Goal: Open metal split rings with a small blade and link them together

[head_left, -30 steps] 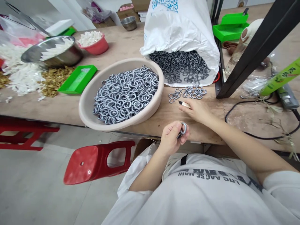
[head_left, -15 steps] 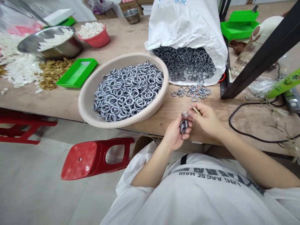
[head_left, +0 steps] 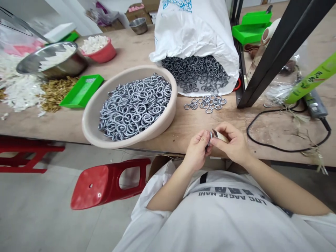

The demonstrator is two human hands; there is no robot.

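Observation:
My left hand (head_left: 196,151) is closed on several grey rings (head_left: 210,135), mostly hidden by the fingers; one ring shows at the fingertips. Close against it, my right hand (head_left: 234,144) grips a small flat pale blade-like tool (head_left: 221,136) with a dark slanted edge; its exact kind is unclear. The tool's dark end is beside the ring, and I cannot tell whether they touch. Beyond the hands, a loose group of grey rings (head_left: 208,102) lies on the wooden table (head_left: 181,129). A large beige basin (head_left: 86,120) to the left is heaped with similar rings.
An open white sack (head_left: 196,35) spills rings at the back. A black metal post (head_left: 267,66) and a black cable (head_left: 275,150) are on the right. At left are a green tray (head_left: 72,99), a steel bowl (head_left: 49,72) and a red stool (head_left: 90,185).
My left fingers have closed over the rings that showed in the palm. The tool in my right hand has turned, showing its broad side. The view has shifted slightly.

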